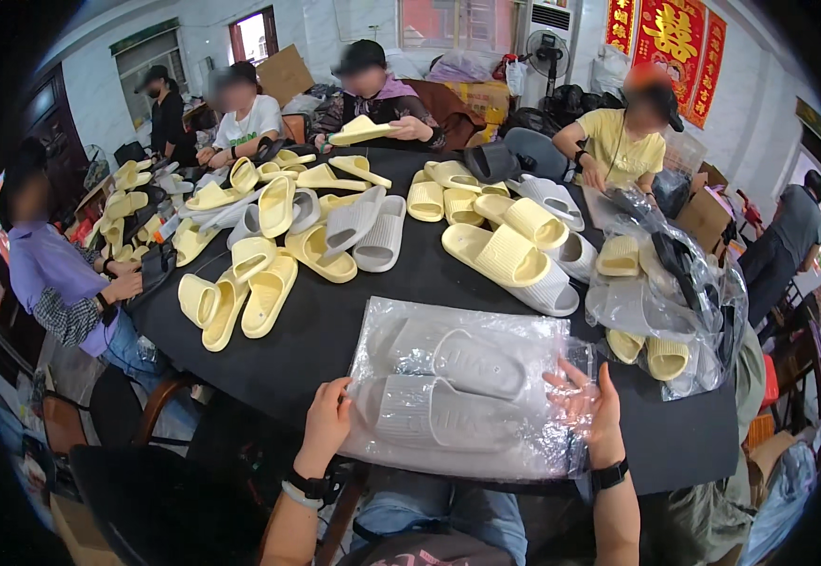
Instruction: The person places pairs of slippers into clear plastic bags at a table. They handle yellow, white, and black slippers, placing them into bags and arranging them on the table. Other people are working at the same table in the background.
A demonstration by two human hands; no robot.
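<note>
A pair of grey slide sandals [448, 415] lies side by side in a clear plastic bag [533, 330] at the table's near edge, toes to the left. My left hand [325, 422] is closed on the bag's left edge, fingers curled in a pinch. At the bag's right end, my right hand [599, 407] has its fingers stretched and apart, seen through the clear film, with the thumb raised outside. Whether those fingers are inside the bag or beneath a loose flap, I cannot tell.
Loose yellow slides [269, 292] and grey slides [379, 236] cover the left and middle of the black table [325, 321]. More yellow slides [495, 253] lie ahead. Bagged slides [665, 302] are heaped at the right. Several co-workers sit around; one holds a yellow slide [363, 130].
</note>
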